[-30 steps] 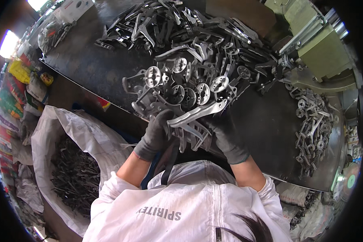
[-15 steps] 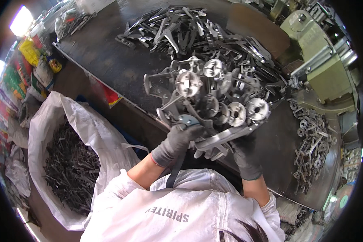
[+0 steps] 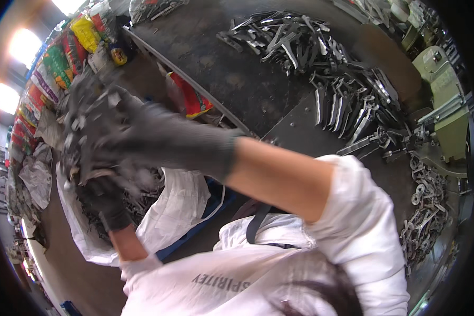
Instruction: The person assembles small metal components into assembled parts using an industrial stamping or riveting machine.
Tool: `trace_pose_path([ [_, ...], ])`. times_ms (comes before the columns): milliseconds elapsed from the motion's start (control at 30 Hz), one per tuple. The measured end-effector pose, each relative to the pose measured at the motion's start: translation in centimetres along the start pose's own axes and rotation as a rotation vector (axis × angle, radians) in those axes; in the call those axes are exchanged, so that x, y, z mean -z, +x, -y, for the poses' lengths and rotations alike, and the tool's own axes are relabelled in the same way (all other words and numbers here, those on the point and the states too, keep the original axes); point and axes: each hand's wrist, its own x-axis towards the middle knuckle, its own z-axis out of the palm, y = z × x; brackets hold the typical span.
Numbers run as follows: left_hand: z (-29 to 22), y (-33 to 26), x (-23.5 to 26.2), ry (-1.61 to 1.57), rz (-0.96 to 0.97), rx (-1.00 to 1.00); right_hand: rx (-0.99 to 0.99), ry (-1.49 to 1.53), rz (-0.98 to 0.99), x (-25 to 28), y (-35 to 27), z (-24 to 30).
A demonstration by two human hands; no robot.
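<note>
Gripping a blurred bundle of dark metal parts (image 3: 89, 126) between both gloved hands, above the white sack (image 3: 179, 210) at far left. Left hand (image 3: 108, 203) beneath, fingers curled up against the bundle. Right hand (image 3: 158, 137) across its top, fingers wrapped over it. Sack holds more dark parts. Right: dark desk (image 3: 221, 73) carries a heap of metal pieces (image 3: 342, 95); green machine (image 3: 447, 116) at far right.

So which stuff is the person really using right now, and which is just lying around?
In use:
left hand
right hand
bundle of grey metal parts in both gloved hands
white sack below it

Lying about:
metal parts on the dark worktable
ring-shaped parts
green machine
colourful bags
</note>
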Motion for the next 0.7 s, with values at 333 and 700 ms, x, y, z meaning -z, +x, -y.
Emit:
trace_pose_path([
  [333, 9.5, 6.7, -11.3, -0.14, -0.281, -0.017, -0.25, -0.014, -0.764, 9.1, -19.9, -3.1],
  [700, -6.5, 11.8, -49.3, -0.613, 0.773, 0.784, -0.297, -1.137, -1.614, 18.1, -32.3, -5.9],
])
